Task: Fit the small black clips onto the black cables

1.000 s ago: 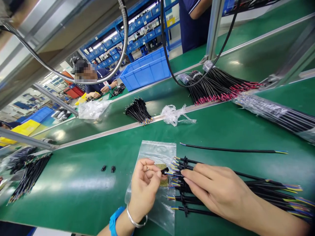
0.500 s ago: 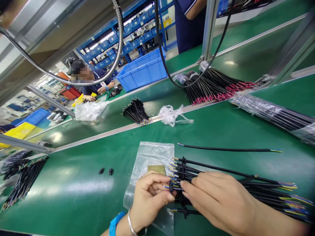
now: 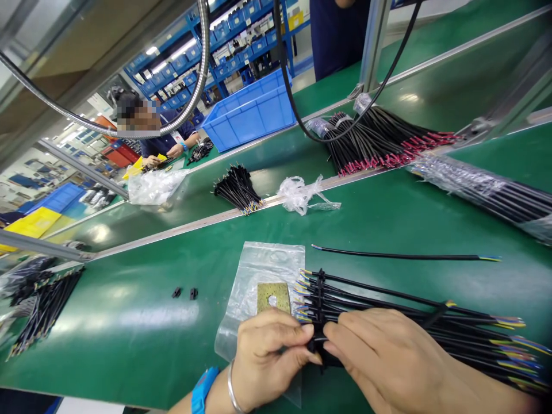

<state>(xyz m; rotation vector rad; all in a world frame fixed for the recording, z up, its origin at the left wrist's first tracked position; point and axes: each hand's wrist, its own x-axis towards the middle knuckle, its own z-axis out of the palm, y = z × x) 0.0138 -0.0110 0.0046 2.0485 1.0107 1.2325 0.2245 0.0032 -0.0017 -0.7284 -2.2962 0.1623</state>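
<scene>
Hands engaged: left hand [image 3: 268,357] pinches black clip [image 3: 311,345]; right hand [image 3: 390,357] grips black cable [image 3: 320,339]. Sponge [image 3: 264,296] lies toward eleven o'clock.

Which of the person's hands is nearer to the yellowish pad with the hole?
Left. The left hand is just below the yellowish pad in view, at its lower edge; the right hand is farther off, right of it, over the black cables.
</scene>
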